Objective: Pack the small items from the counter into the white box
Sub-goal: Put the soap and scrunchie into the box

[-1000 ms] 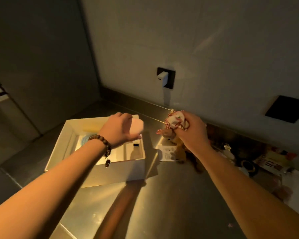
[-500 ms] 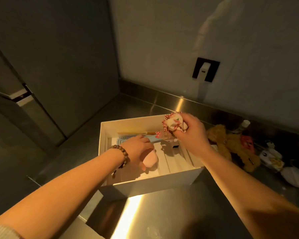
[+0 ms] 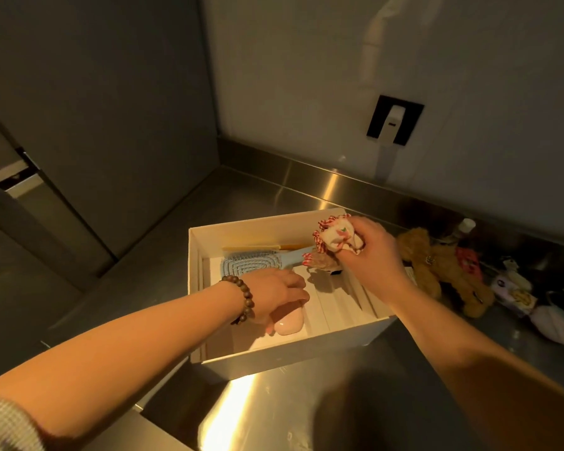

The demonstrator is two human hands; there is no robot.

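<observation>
White box (image 3: pixel 293 359) at frame centre on steel counter (image 3: pixel 274 405): open-topped, rectangular, plain card walls, pale ribbed/stepped insert across floor. Inside, upper-left part: light-blue hairbrush (image 3: pixel 254 262), vented oval head, handle running toward right. Behind it, along far wall, thin yellowish stick-like item (image 3: pixel 261 248), can't tell what.

Left hand (image 3: pixel 275 296), centre-left, down inside box near its front-left area, fingers curled over pink rounded item (image 3: pixel 288 322) — smooth, pebble-shaped, glossy; lies on box floor, partly covered by hand. Dark wooden bead bracelet (image 3: pixel 245 299) on that wrist.

Right hand (image 3: pixel 367 255), centre-right, above box's far-right corner, fingers bunched tight around small cloth item (image 3: pixel 337 237) — whitish fabric w/ small red-green print, red-white striped frill at edge. More frilly/brownish stuff hangs below fist (image 3: pixel 319 260), over box; can't tell if same piece.

Right of frame, on counter beside box: brown teddy bear (image 3: pixel 443 271) lying down, w/ red patch. Further right: small packets (image 3: pixel 515 292), white pouch-like thing (image 3: pixel 554 323), small bottle w/ white cap (image 3: pixel 466 226) near back edge. Upper right, on wall: black plate w/ white plug (image 3: pixel 394 120).
</observation>
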